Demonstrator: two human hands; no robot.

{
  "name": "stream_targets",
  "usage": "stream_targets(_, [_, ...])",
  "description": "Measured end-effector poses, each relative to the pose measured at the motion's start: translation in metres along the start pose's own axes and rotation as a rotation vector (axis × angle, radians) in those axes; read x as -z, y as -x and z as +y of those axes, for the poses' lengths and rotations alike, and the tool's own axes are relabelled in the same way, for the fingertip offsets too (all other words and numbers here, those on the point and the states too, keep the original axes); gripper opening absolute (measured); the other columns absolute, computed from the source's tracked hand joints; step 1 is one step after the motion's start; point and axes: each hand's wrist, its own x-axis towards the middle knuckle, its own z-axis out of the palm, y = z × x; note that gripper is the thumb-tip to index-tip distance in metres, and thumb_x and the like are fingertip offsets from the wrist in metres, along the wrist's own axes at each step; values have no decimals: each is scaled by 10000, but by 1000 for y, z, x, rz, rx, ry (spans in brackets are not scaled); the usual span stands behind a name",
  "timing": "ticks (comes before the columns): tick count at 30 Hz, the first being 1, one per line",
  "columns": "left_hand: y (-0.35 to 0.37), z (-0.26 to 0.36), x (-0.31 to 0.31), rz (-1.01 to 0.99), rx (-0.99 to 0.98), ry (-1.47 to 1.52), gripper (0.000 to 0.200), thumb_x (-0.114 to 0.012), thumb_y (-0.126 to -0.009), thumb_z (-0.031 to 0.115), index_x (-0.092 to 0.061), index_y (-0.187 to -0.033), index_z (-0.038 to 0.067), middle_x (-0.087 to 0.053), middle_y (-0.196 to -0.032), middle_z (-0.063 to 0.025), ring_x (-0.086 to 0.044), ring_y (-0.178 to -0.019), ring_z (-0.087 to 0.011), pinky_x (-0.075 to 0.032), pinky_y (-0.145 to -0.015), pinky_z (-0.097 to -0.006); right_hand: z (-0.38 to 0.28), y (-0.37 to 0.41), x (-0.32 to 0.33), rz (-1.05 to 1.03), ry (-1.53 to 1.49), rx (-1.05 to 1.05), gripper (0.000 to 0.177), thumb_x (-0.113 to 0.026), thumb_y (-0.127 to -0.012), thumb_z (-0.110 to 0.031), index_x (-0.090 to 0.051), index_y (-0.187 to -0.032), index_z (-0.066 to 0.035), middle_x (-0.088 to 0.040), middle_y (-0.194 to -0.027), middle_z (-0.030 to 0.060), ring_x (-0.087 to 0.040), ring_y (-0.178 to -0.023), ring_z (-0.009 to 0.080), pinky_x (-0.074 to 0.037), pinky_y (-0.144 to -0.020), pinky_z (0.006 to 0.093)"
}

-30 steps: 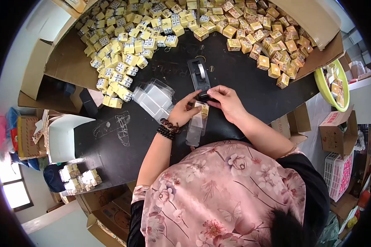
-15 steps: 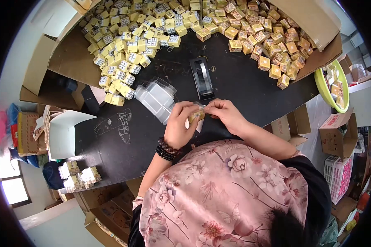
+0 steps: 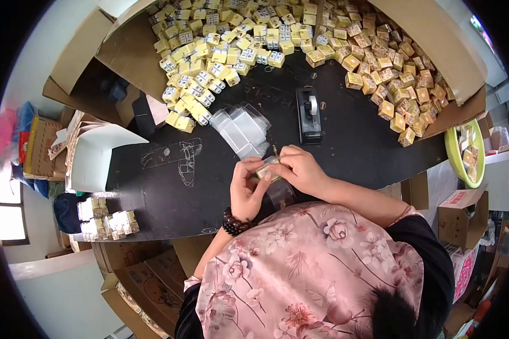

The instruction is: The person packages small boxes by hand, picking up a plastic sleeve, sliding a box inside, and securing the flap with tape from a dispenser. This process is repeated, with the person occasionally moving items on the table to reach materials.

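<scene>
My left hand [image 3: 245, 191], with dark beaded bracelets at the wrist, is closed around a small yellow box [image 3: 275, 176] in front of my chest. My right hand [image 3: 306, 173] grips the same box from the right, its thumb lying across the top. The fingers cover much of the box. Just beyond my hands lies a stack of flat clear plastic pieces [image 3: 238, 131]. A black tape dispenser [image 3: 309, 125] with a roll in it stands past my right hand.
Many yellow boxes [image 3: 209, 68] are heaped at the back left, and orange-gold boxes [image 3: 390, 73] at the back right, inside cardboard walls. Wrapped bundles [image 3: 110, 221] sit at the table's left end. A yellow-green basin [image 3: 453, 161] stands off the right edge.
My right hand has come in from beside the box and now presses on it with the thumb. The box has turned in my fingers. The whole view has shifted a little.
</scene>
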Motion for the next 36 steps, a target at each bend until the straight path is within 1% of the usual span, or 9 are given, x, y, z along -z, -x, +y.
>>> stream_targets(3, [19,-12,41,12,162,216,333,-631,-884,-48,-453,-1155,29,-541,-1180,-95,-561,-1050,-134,-487,-869,-261,7,-55,-9,-244,-77,62,299,-698,-861,-308,-607,-826,-26,-557,-858,124,-551,-810,310,-455,-723,388])
stream_targets(6, [46,-3,98,-167,377,235,480,-614,-858,-85,-416,-1277,40,-581,-1108,-66,-571,-1028,-130,-489,-853,-255,40,-143,-26,-36,235,280,273,-682,-845,-180,-595,-1056,-31,-575,-1065,142,-540,-1031,354,-455,-873,422])
stream_targets(10, [85,18,147,-320,624,208,674,-679,-766,-81,-410,-1376,20,-589,-1146,-63,-563,-1070,-141,-468,-935,-288,90,-252,-46,-81,809,345,563,-654,-807,-43,-490,-1346,-70,-478,-1369,78,-440,-1252,288,-417,-1000,421])
stream_targets(18, [135,-26,173,-510,633,56,589,-771,-751,70,-469,-1253,12,-551,-1145,-39,-488,-1035,-90,-426,-897,-254,104,-313,-49,-260,1003,350,502,-717,-701,-46,-568,-1180,-50,-514,-1201,119,-441,-1200,307,-395,-1027,398])
stream_targets(24, [109,-4,157,-183,496,498,681,-724,-745,-74,-326,-1284,46,-613,-1100,-160,-614,-1049,-248,-498,-925,-375,78,-272,-33,-182,341,101,463,-806,-726,-164,-579,-1091,9,-553,-1034,112,-586,-937,271,-487,-837,366])
stream_targets(26, [90,3,146,-45,426,379,692,-711,-748,-87,-321,-1302,57,-605,-1108,-146,-608,-1050,-234,-504,-915,-360,57,-241,-32,-343,-221,-283,402,-753,-844,-182,-581,-1173,-28,-583,-895,21,-585,-826,120,-491,-716,273])
stream_targets(28, [71,4,130,74,301,220,686,-749,-774,-32,-317,-1302,36,-584,-1093,-82,-584,-991,-155,-498,-867,-305,35,-202,-33,-390,-739,-573,377,-674,-919,-246,-564,-1223,-52,-630,-1049,53,-631,-858,127,-540,-744,296])
stream_targets(29, [63,3,122,136,250,147,694,-756,-777,-13,-314,-1311,30,-585,-1083,-75,-581,-986,-153,-498,-858,-301,29,-183,-31,-477,-925,-641,349,-606,-960,-214,-547,-1254,-37,-623,-1149,66,-623,-1042,169,-532,-863,348])
stream_targets(36, [32,33,78,211,-9,-627,759,-767,-748,74,-343,-1370,-25,-535,-1190,-181,-558,-1064,-280,-454,-946,-365,-17,-83,-28,-527,-1496,-765,439,-507,-1000,-312,-515,-1332,-24,-568,-1293,93,-610,-1072,171,-540,-804,299])
